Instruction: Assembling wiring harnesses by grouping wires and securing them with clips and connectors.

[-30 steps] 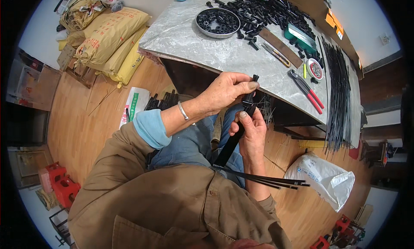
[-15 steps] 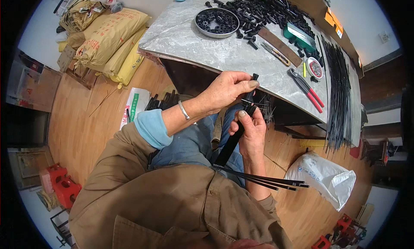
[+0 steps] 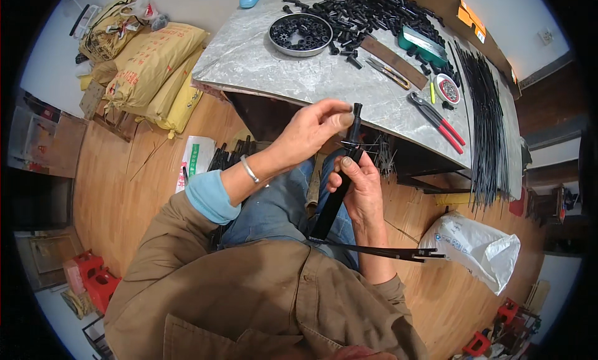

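Note:
My right hand (image 3: 361, 187) is closed around a long black tube-like piece (image 3: 330, 215), its thumb lying along the front. The piece slants up from my lap, and several thin black strips (image 3: 398, 253) stick out to the right at its lower end. A narrow black fitting with a flared head (image 3: 355, 124) stands at its upper end, above a collar. My left hand (image 3: 311, 130), with a silver bangle at the wrist, is beside that fitting. Its thumb and forefinger are bent and a little apart, their tips close to the fitting's left edge; whether they touch it is unclear.
On the grey marbled table (image 3: 243, 67) are a round metal tray (image 3: 272, 36) of small black parts, a heap of black bolt-like pieces (image 3: 364, 8), scissors (image 3: 389, 73), red-handled pincers (image 3: 439, 122) and long black rods (image 3: 483, 123). Yellow sacks (image 3: 156, 64) lie left; a white bag (image 3: 470, 248) lies right.
My left thumb has come off the front of the fitting, and the fingers have shifted left of it. The right hand still grips the tube-like piece, which now stands slightly more upright.

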`<control>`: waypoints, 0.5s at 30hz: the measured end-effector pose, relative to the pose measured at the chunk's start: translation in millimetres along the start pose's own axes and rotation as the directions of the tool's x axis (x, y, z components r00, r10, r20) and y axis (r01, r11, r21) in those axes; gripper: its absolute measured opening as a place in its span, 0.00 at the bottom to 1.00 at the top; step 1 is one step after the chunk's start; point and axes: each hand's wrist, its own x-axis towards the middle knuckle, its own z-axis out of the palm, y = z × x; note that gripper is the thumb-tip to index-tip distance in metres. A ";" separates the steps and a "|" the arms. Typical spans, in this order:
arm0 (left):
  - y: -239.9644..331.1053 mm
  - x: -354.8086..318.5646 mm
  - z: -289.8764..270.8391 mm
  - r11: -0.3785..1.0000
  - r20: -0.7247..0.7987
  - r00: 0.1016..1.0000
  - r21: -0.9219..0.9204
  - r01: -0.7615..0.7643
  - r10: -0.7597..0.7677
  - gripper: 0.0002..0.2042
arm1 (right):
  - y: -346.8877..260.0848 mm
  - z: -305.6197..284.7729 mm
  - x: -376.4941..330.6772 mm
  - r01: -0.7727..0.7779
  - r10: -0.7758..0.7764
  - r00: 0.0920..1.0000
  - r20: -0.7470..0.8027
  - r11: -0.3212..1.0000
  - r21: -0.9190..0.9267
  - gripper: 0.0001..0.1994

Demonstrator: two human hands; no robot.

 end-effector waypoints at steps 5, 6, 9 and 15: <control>6.3 -14.4 -10.9 0.919 0.097 0.987 0.364 -0.152 0.124 0.09 | 0.2 -0.6 0.2 0.018 -0.019 1.000 -0.019 1.000 -0.024 0.09; 2.7 -15.3 -9.5 0.912 0.098 0.985 0.374 -0.166 0.139 0.09 | 0.4 0.6 -0.1 0.017 -0.018 1.000 -0.016 1.000 -0.022 0.09; 2.6 -16.9 -8.8 0.870 0.132 0.975 0.442 -0.217 0.176 0.07 | 0.1 2.2 -1.6 0.015 -0.015 1.000 -0.027 1.000 -0.016 0.10; -13.8 -13.0 -15.3 0.991 0.237 0.971 0.119 -0.066 0.036 0.06 | -0.5 3.7 -3.4 0.002 -0.003 1.000 -0.031 0.999 -0.041 0.09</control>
